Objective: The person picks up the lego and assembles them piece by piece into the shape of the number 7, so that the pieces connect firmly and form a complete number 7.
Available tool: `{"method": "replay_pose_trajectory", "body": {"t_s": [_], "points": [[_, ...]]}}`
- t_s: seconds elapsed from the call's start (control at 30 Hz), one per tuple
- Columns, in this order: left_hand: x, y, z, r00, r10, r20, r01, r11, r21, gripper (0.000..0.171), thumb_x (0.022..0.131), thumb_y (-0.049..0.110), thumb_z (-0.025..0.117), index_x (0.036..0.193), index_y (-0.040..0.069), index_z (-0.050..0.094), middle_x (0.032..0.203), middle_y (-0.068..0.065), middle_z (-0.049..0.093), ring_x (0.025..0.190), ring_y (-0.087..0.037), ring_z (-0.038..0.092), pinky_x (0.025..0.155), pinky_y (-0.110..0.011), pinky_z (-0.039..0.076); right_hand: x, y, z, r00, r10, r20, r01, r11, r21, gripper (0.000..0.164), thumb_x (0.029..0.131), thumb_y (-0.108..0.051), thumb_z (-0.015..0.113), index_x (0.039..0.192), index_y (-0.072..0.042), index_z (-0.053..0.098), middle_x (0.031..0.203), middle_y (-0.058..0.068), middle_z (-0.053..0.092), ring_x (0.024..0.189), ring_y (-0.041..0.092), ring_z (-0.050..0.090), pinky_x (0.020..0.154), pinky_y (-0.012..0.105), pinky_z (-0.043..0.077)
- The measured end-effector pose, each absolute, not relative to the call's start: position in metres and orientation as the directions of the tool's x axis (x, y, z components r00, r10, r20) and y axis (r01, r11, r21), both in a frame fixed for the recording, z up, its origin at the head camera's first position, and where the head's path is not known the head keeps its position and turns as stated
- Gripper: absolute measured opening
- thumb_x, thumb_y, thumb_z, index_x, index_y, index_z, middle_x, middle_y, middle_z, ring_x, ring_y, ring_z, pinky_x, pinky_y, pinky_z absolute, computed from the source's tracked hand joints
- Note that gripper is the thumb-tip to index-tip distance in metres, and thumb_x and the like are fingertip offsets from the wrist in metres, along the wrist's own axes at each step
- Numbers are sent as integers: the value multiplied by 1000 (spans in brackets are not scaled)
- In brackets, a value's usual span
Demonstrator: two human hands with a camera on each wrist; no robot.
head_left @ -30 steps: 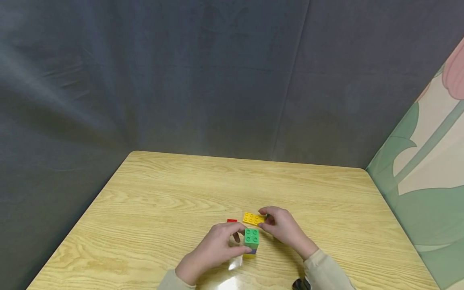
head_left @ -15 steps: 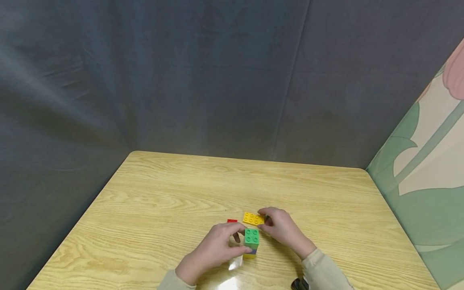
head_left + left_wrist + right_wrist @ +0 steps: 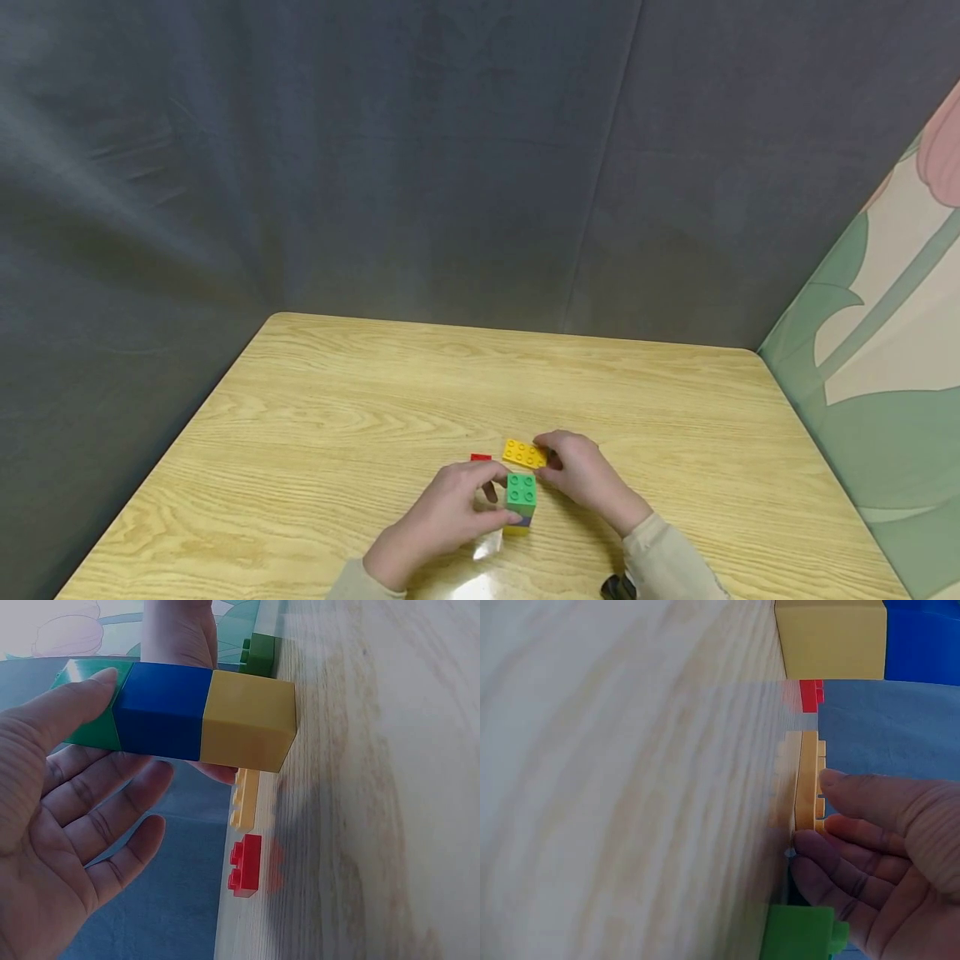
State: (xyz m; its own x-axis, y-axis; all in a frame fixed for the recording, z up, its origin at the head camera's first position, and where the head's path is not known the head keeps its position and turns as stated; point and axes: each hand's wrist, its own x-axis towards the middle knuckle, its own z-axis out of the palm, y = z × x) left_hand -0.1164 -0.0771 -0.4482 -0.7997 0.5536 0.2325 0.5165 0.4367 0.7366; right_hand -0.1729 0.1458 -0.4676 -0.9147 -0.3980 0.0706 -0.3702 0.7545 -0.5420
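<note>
My left hand point(image 3: 446, 512) holds a tower of toy building blocks upright between thumb and index finger. Its top block is green point(image 3: 521, 493), the middle one blue point(image 3: 161, 709), the bottom one yellow point(image 3: 247, 724). The other left fingers are loosely bent beside it. Just beyond the tower, my right hand point(image 3: 588, 477) pinches the right end of a flat yellow brick point(image 3: 522, 452) lying on the table. In the right wrist view its thumb is at the studs of the flat brick point(image 3: 807, 784), with fingertips at the near end.
A small red brick point(image 3: 246, 866) lies left of the flat yellow brick, partly hidden by my left hand in the head view. A green brick point(image 3: 799, 934) sits near my right fingers. The wooden table point(image 3: 337, 400) meets a dark curtain point(image 3: 450, 167) at the back.
My right hand has shifted very slightly, its forearm drifting a little left. My left hand, the block tower and the flat yellow brick show no clear movement.
</note>
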Motion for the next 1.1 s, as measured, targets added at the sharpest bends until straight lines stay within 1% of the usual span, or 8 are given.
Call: {"method": "replay_pose_trajectory", "body": {"t_s": [0.17, 0.43, 0.73, 0.97, 1.1], "points": [[-116, -77, -448, -802, 550, 234, 516, 439, 736, 27, 85, 32, 76, 107, 21, 64, 94, 17, 65, 81, -5, 61, 70, -22, 51, -173, 145, -469, -912, -403, 80, -384, 769, -511, 38, 75, -4, 82, 110, 3, 68, 98, 7, 67, 78, 11, 55, 70, 31, 50], [-116, -76, -447, -798, 553, 240, 525, 441, 728, 27, 85, 32, 76, 106, 20, 64, 95, 17, 65, 81, -5, 62, 70, -23, 51, -174, 145, -472, -895, -435, 103, -435, 798, -417, 38, 74, -8, 84, 107, 0, 69, 96, 6, 67, 83, 14, 59, 76, 36, 52], [-115, -76, -446, -795, 555, 243, 530, 441, 724, 28, 85, 31, 77, 106, 18, 64, 95, 15, 66, 81, -6, 62, 70, -24, 52, -173, 144, -470, -885, -451, 120, -463, 816, -345, 37, 73, -9, 85, 105, 0, 70, 92, 4, 64, 78, 12, 57, 71, 33, 52], [-115, -76, -446, -798, 553, 239, 526, 447, 723, 28, 85, 32, 76, 106, 18, 64, 95, 15, 66, 81, -4, 61, 70, -23, 52, -173, 145, -471, -875, -466, 132, -481, 805, -348, 35, 73, -6, 84, 105, 0, 70, 91, 3, 63, 76, 10, 54, 68, 30, 51], [-115, -77, -446, -800, 552, 236, 526, 454, 720, 30, 84, 32, 76, 107, 17, 64, 96, 14, 66, 82, -4, 61, 70, -23, 52, -173, 146, -471, -867, -479, 134, -492, 787, -371, 36, 74, -4, 83, 107, 1, 70, 92, 3, 63, 74, 9, 51, 65, 26, 49]]}}
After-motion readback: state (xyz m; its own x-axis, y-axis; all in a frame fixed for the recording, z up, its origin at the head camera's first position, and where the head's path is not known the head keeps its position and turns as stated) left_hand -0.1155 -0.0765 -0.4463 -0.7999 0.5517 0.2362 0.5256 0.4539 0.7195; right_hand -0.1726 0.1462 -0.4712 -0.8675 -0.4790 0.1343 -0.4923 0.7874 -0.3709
